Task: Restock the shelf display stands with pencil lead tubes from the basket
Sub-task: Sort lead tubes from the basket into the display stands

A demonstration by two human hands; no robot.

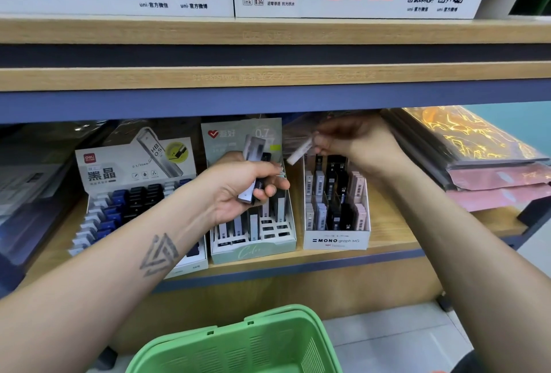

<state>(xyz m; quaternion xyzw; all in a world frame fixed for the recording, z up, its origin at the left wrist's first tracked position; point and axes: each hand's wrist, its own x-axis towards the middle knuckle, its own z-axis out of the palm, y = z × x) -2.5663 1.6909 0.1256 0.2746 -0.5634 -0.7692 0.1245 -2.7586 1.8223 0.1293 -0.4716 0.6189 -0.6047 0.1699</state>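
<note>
Right hand [343, 141] pinches pale tube [299, 152], long axis slanting down-left, directly above MONO stand [337, 240]. Left hand [241, 190] holds spare tubes [253, 193], farther left.

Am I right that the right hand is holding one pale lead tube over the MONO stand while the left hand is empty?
Not quite. The head view shows the left hand gripping several lead tubes. The rest holds: the right hand pinches one pale tube above the MONO stand.
</note>
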